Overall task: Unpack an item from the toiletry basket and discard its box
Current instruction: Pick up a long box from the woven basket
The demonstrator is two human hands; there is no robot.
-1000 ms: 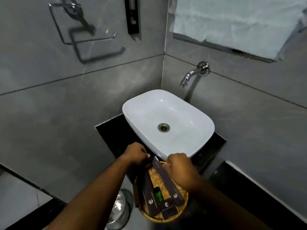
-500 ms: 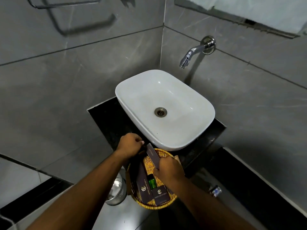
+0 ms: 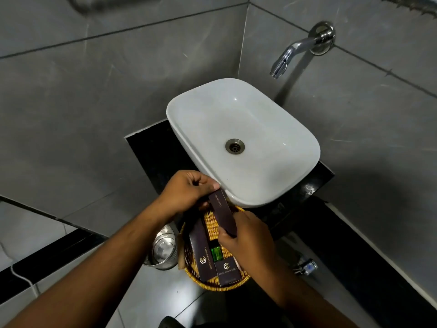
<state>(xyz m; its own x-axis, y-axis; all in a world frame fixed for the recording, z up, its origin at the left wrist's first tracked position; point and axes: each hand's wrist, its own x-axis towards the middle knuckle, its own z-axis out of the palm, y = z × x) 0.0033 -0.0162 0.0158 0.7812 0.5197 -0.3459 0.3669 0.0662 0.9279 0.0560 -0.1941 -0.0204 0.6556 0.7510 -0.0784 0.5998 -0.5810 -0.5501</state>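
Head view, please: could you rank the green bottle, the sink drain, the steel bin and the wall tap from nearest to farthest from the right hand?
From the right hand:
1. Green bottle, just left of it in the woven basket.
2. Steel bin, farther left, on the floor.
3. Sink drain, ahead in the white basin.
4. Wall tap, far up on the right wall.

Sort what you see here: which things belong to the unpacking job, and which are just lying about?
Belonging: long dark purple cardboard box held by both hands, left and right; round woven straw basket; steel pedal bin on the floor.

Lying about: white ceramic basin; chrome wall tap; small green bottle.
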